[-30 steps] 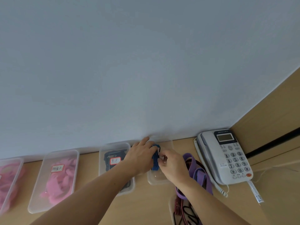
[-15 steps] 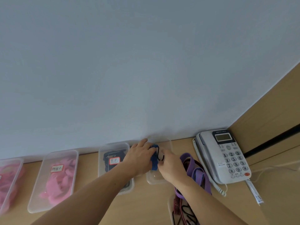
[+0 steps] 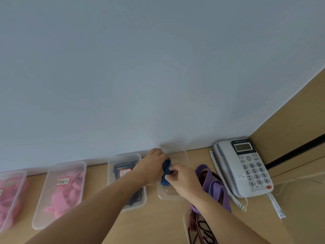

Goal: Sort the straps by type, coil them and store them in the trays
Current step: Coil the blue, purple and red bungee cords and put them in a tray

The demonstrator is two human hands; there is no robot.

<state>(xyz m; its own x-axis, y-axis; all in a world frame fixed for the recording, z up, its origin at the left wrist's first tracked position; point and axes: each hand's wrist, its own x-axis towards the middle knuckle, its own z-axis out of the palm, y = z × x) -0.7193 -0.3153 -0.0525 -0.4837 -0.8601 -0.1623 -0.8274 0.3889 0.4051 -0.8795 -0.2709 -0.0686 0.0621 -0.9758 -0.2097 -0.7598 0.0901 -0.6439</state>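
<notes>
A coiled blue striped strap (image 3: 166, 171) hangs over a clear tray (image 3: 183, 156) near the wall. My left hand (image 3: 150, 169) grips the coil from its left side. My right hand (image 3: 182, 180) pinches the coil's middle from the right. Purple straps (image 3: 213, 187) lie in a heap just right of that tray, behind my right forearm. A red striped strap and a black one (image 3: 195, 224) sit in a tray at the bottom edge.
A tray of black straps (image 3: 123, 166) with a red label stands left of my hands. Farther left are two trays of pink straps (image 3: 65, 192). A white desk phone (image 3: 244, 168) sits at the right, by a wooden side panel.
My right hand has closed in on the coil's middle, covering the black hook seen earlier. The coil stays over the clear tray, and my left hand keeps its grip.
</notes>
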